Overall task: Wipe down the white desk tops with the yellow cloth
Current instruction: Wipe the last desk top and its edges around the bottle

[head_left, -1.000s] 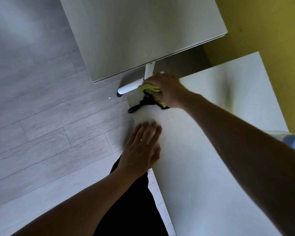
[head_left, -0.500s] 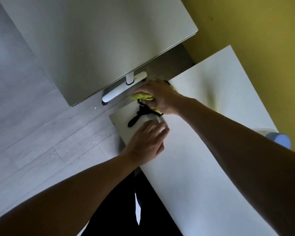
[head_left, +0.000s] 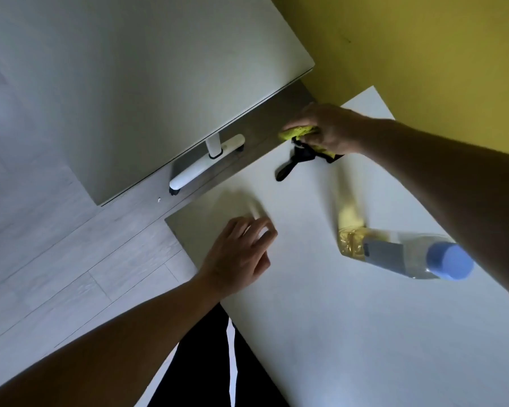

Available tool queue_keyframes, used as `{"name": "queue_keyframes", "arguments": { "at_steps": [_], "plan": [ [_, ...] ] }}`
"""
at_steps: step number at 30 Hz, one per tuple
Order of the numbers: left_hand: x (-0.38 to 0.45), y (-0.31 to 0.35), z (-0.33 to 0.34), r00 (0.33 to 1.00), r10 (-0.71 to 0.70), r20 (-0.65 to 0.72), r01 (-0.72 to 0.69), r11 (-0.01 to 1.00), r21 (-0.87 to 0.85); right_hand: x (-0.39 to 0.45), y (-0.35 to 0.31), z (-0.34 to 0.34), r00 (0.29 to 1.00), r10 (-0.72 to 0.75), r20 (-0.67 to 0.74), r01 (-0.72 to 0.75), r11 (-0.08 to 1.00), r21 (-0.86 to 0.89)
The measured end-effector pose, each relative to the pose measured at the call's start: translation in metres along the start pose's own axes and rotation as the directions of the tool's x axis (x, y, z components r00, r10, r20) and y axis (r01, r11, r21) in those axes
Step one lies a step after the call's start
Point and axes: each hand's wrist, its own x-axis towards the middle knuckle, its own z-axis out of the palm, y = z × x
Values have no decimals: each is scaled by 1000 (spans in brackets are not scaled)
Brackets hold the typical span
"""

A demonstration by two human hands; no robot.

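right hand [head_left: 332, 129]: my fingers curled around the yellow cloth [head_left: 299, 133], bunched up, pressed at far edge of the near counter [head_left: 350, 333], close to its corner by the yellow wall [head_left: 423, 54]
left hand [head_left: 241, 254]: flat on near counter, fingers straight and slightly spread, holding nothing, near the counter's left corner
yellow cloth: wadded under my right hand, part sticks out left of my fingers; touches counter
black strap [head_left: 296, 161]: hangs from the cloth, trails onto the counter toward me
bottle [head_left: 406, 254]: clear, yellowish liquid, grey label, blue cap; stands on near counter, right of left hand, under my right forearm
second counter [head_left: 130, 83]: white, beyond a gap of floor; white leg and foot [head_left: 206, 165] under its edge
floor [head_left: 56, 245]: grey planks, left side
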Motion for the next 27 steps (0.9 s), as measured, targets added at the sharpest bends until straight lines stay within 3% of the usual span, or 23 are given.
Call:
{"name": "queue_keyframes", "arguments": {
  "at_steps": [5,11,18,21,27],
  "plan": [
    [69,14,14,997,-74,9,74,997,-20,9,-32,18,979,-196,57,195,981,15],
    [88,9,29,998,-62,21,62,998,24,10,2,5,965,-261,37,261,965,-3],
    [94,11,35,998,-63,14,62,996,64,0,131,-26,968,-53,-243,52,999,-14],
    [97,11,34,998,-65,3,64,995,80,0,106,3,925,-170,-340,168,985,-38],
    [95,10,35,998,-66,24,64,994,91,-1,50,36,885,-344,-314,323,939,-117]
  ]
}}
